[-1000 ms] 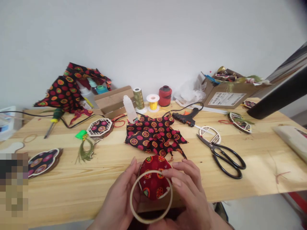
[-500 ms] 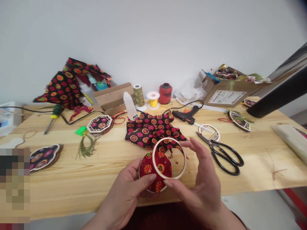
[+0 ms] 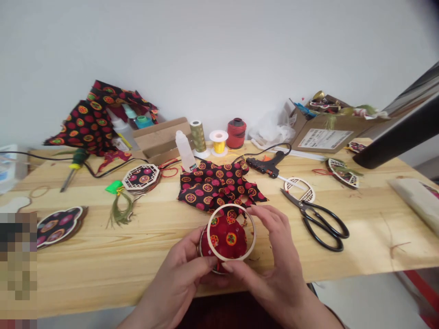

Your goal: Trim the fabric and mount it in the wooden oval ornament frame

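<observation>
My left hand (image 3: 187, 274) grips a round piece covered in red patterned fabric (image 3: 224, 240) at the table's front edge, thumb on its lower rim. My right hand (image 3: 274, 265) pinches a thin pale wooden ring (image 3: 254, 228) between thumb and fingers and holds it over the fabric-covered piece, nearly centred on it. Just behind them lies a crumpled scrap of black fabric with red and orange dots (image 3: 217, 185).
Black scissors (image 3: 318, 219) lie to the right, a black glue gun (image 3: 265, 167) behind them. Thread spools (image 3: 236, 133), a glue bottle (image 3: 184, 151), cardboard boxes (image 3: 325, 132), finished ornaments (image 3: 142, 178) and a screwdriver (image 3: 72, 169) sit on the wooden table (image 3: 103, 256).
My right hand lifted the wooden ring up and to the right off the fabric piece, then brought it back down and left over it. The left hand kept its hold.
</observation>
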Demonstrator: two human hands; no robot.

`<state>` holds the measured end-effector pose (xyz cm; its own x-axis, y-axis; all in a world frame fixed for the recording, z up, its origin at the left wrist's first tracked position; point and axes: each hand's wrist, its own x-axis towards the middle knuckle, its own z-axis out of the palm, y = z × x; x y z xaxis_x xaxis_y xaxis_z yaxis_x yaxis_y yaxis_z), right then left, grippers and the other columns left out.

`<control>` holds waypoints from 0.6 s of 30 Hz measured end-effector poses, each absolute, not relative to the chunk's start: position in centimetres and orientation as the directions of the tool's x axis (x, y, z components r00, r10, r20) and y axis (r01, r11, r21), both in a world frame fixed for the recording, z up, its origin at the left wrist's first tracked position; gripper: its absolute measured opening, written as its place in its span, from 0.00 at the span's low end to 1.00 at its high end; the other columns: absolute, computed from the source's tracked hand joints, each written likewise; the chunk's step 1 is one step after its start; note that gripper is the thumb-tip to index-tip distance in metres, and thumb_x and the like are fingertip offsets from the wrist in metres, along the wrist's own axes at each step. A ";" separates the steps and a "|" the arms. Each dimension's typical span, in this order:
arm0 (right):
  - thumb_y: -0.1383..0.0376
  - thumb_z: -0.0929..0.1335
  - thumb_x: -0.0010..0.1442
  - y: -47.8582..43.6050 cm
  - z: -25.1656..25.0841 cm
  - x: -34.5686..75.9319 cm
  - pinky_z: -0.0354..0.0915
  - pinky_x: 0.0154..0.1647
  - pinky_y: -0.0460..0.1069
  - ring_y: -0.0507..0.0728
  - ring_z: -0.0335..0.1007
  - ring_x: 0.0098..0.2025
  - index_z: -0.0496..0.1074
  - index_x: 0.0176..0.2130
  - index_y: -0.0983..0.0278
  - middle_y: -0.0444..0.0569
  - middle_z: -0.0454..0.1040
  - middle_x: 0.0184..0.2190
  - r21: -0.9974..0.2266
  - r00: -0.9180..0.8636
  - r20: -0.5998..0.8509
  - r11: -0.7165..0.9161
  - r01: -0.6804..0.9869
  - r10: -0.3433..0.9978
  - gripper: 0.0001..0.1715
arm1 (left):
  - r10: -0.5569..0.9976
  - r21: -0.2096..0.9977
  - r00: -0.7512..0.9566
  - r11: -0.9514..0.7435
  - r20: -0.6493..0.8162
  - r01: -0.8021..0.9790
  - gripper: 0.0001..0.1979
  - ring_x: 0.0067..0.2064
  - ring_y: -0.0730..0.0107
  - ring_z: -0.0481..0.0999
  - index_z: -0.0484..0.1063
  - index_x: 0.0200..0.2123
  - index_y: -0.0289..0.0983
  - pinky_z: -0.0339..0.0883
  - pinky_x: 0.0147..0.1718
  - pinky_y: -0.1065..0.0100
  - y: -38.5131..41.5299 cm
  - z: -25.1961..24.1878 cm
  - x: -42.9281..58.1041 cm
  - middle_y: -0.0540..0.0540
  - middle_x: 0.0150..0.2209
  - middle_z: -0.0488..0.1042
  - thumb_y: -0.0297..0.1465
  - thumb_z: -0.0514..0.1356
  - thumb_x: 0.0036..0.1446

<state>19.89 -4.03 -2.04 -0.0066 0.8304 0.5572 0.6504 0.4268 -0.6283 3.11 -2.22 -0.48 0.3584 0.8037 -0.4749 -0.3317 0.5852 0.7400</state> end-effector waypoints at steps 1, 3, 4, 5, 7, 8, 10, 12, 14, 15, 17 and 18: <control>0.60 0.74 0.50 -4.0 -2.0 20.0 0.61 0.54 0.63 0.65 0.58 0.55 0.57 0.57 0.66 0.58 0.66 0.50 -0.628 -0.001 0.558 0.423 0.653 0.830 0.40 | 0.806 0.744 0.355 0.581 -0.473 -0.329 0.22 0.34 0.60 0.78 0.76 0.47 0.38 0.72 0.25 0.69 -2.2 -0.6 3.1 0.40 0.43 0.79 0.22 0.65 0.46; 0.59 0.73 0.51 -3.9 -2.1 20.3 0.61 0.54 0.64 0.65 0.58 0.55 0.57 0.57 0.65 0.57 0.66 0.50 -0.619 0.016 0.566 0.413 0.668 0.824 0.39 | 0.813 0.754 0.347 0.572 -0.468 -0.322 0.21 0.34 0.59 0.78 0.76 0.46 0.38 0.73 0.26 0.67 -2.2 -0.7 3.0 0.40 0.42 0.80 0.22 0.64 0.46; 0.59 0.73 0.51 -3.8 -2.1 20.4 0.61 0.54 0.64 0.65 0.59 0.55 0.58 0.57 0.64 0.57 0.66 0.50 -0.618 0.030 0.569 0.403 0.676 0.822 0.39 | 0.815 0.756 0.344 0.569 -0.467 -0.322 0.21 0.35 0.59 0.78 0.77 0.46 0.38 0.73 0.26 0.67 -2.2 -0.7 2.9 0.40 0.42 0.80 0.21 0.64 0.46; 0.58 0.73 0.51 -3.8 -2.1 20.6 0.61 0.54 0.63 0.65 0.59 0.54 0.58 0.57 0.64 0.56 0.66 0.50 -0.619 0.049 0.570 0.389 0.682 0.820 0.38 | 0.814 0.754 0.346 0.570 -0.466 -0.328 0.20 0.35 0.59 0.78 0.77 0.46 0.38 0.74 0.26 0.66 -2.2 -0.7 2.8 0.40 0.42 0.80 0.21 0.63 0.47; 0.59 0.73 0.52 -3.6 -2.2 20.9 0.62 0.54 0.63 0.64 0.60 0.54 0.60 0.56 0.63 0.56 0.66 0.50 -0.628 0.093 0.568 0.357 0.692 0.818 0.36 | 0.813 0.740 0.353 0.574 -0.464 -0.349 0.19 0.35 0.59 0.78 0.77 0.45 0.38 0.74 0.26 0.66 -2.2 -0.7 2.6 0.40 0.41 0.80 0.20 0.62 0.48; 0.59 0.73 0.52 -3.5 -2.3 21.1 0.62 0.54 0.62 0.64 0.61 0.54 0.60 0.56 0.63 0.57 0.66 0.50 -0.630 0.117 0.569 0.340 0.698 0.814 0.36 | 0.811 0.733 0.360 0.577 -0.461 -0.360 0.19 0.34 0.60 0.78 0.78 0.44 0.38 0.75 0.27 0.65 -2.2 -0.7 2.5 0.40 0.41 0.80 0.20 0.61 0.48; 0.60 0.73 0.53 -3.2 -2.5 21.7 0.63 0.53 0.62 0.64 0.62 0.54 0.61 0.55 0.64 0.58 0.67 0.50 -0.622 0.161 0.580 0.306 0.721 0.798 0.34 | 0.809 0.723 0.364 0.581 -0.462 -0.374 0.17 0.34 0.60 0.78 0.78 0.43 0.38 0.76 0.27 0.63 -2.2 -0.7 2.4 0.41 0.40 0.80 0.20 0.61 0.49; 0.59 0.72 0.53 -2.9 -2.7 22.3 0.63 0.53 0.63 0.64 0.63 0.53 0.62 0.54 0.65 0.58 0.68 0.49 -0.605 0.196 0.587 0.266 0.750 0.785 0.33 | 0.811 0.719 0.355 0.580 -0.466 -0.382 0.15 0.34 0.61 0.78 0.78 0.42 0.37 0.76 0.27 0.62 -2.2 -0.7 2.3 0.41 0.40 0.80 0.21 0.60 0.51; 0.59 0.73 0.53 -2.7 -2.9 22.9 0.64 0.52 0.63 0.64 0.64 0.52 0.63 0.54 0.66 0.58 0.69 0.48 -0.596 0.220 0.582 0.226 0.771 0.782 0.32 | 0.816 0.725 0.336 0.575 -0.471 -0.380 0.13 0.34 0.61 0.78 0.78 0.42 0.37 0.76 0.26 0.64 -2.1 -0.6 2.4 0.41 0.40 0.80 0.23 0.61 0.52; 0.58 0.73 0.52 -2.7 -3.0 23.2 0.64 0.52 0.64 0.65 0.64 0.52 0.64 0.53 0.66 0.59 0.69 0.48 -0.594 0.229 0.579 0.213 0.776 0.782 0.32 | 0.816 0.729 0.327 0.575 -0.477 -0.372 0.13 0.33 0.62 0.78 0.77 0.42 0.36 0.76 0.25 0.64 -2.1 -0.5 2.5 0.40 0.39 0.81 0.24 0.62 0.52; 0.58 0.73 0.52 -2.7 -3.1 23.7 0.64 0.51 0.64 0.65 0.64 0.52 0.64 0.53 0.66 0.59 0.69 0.49 -0.597 0.238 0.574 0.203 0.776 0.783 0.32 | 0.814 0.739 0.307 0.578 -0.492 -0.346 0.13 0.31 0.63 0.78 0.77 0.43 0.36 0.75 0.24 0.67 -1.9 -0.4 2.8 0.40 0.38 0.81 0.26 0.64 0.53; 0.58 0.73 0.52 -2.7 -3.0 23.8 0.65 0.51 0.64 0.65 0.64 0.52 0.64 0.53 0.65 0.59 0.69 0.49 -0.601 0.239 0.573 0.204 0.773 0.784 0.32 | 0.813 0.743 0.297 0.580 -0.501 -0.334 0.13 0.30 0.64 0.78 0.77 0.43 0.35 0.75 0.23 0.68 -1.9 -0.3 2.9 0.40 0.37 0.81 0.27 0.64 0.53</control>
